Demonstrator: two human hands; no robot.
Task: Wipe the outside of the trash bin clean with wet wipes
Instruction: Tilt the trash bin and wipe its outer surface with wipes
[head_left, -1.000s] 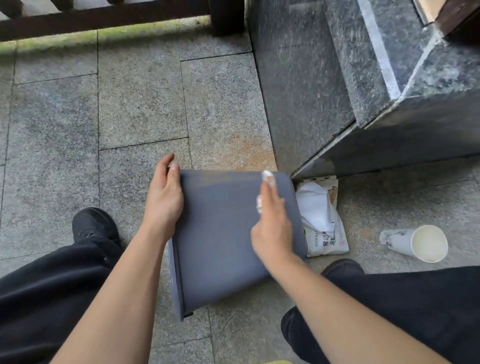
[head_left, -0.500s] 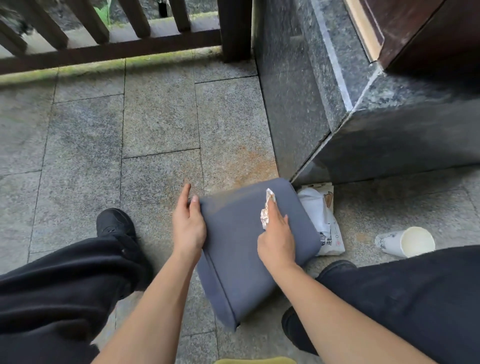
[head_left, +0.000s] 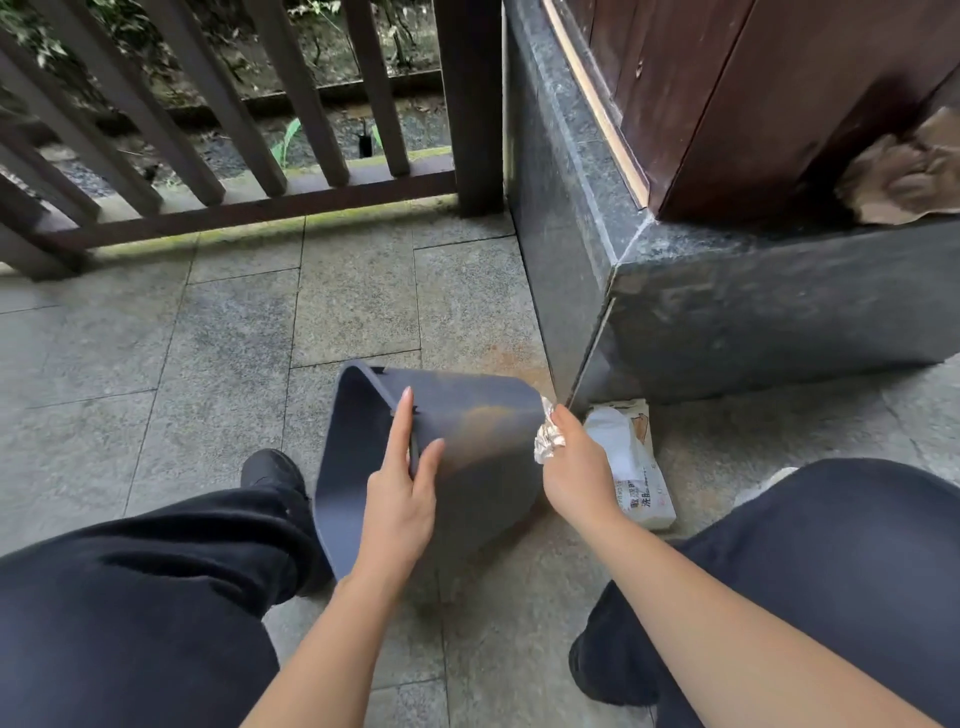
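bin: grey trash bin (head_left: 467, 467) tilted on the paved floor between the knees.
left hand (head_left: 402, 488): fingers grip its rim.
right hand (head_left: 574, 462): pinches crumpled wet wipe (head_left: 548, 441) at the bin's right edge.
step: mid-wipe.
next: probably rub the brownish smear.

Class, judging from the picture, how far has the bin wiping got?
Done: most of the trash bin wall looks evenly grey. In hand: the left hand steadies it while the right hand holds a crumpled wet wipe at its edge. Left: a brownish smear.
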